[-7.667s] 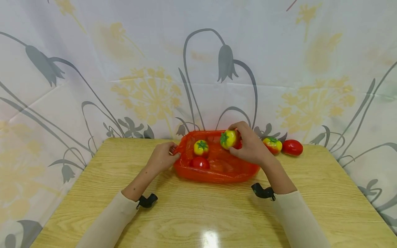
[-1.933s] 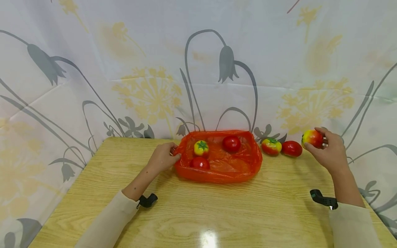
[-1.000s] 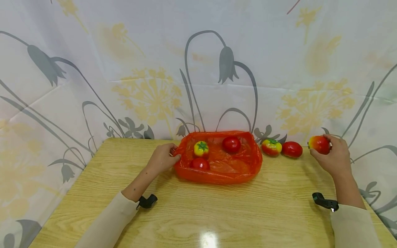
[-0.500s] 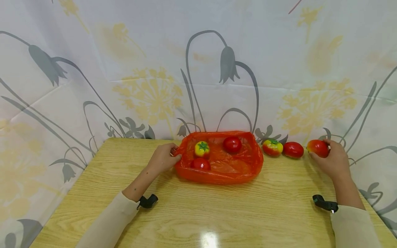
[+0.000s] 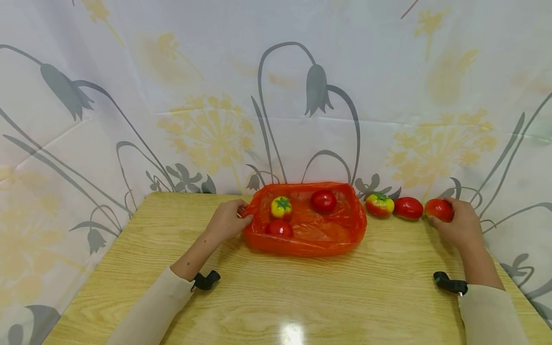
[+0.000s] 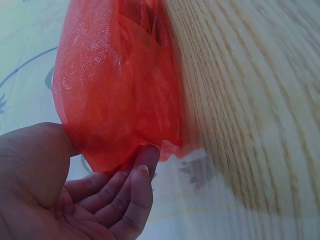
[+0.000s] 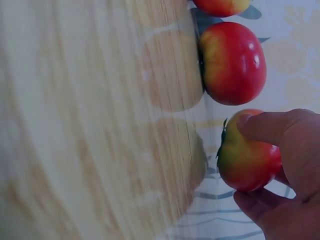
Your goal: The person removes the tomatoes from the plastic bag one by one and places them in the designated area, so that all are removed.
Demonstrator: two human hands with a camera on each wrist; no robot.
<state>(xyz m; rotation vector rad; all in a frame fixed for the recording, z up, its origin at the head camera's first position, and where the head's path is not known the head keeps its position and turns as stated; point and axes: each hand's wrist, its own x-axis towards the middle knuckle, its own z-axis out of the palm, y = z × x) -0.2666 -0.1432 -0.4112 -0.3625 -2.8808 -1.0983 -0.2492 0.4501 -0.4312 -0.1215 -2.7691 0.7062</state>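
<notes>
One end fruit (image 5: 439, 210) we pinch in the right hand (image 5: 462, 226), just right of the row's middle fruit (image 5: 408, 208), left hand (image 5: 225, 220) pinching the bag (image 5: 304, 245).

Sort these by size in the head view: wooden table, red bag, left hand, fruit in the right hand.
Wooden table, largest
Red bag
Left hand
Fruit in the right hand, smallest, though partly covered
</notes>
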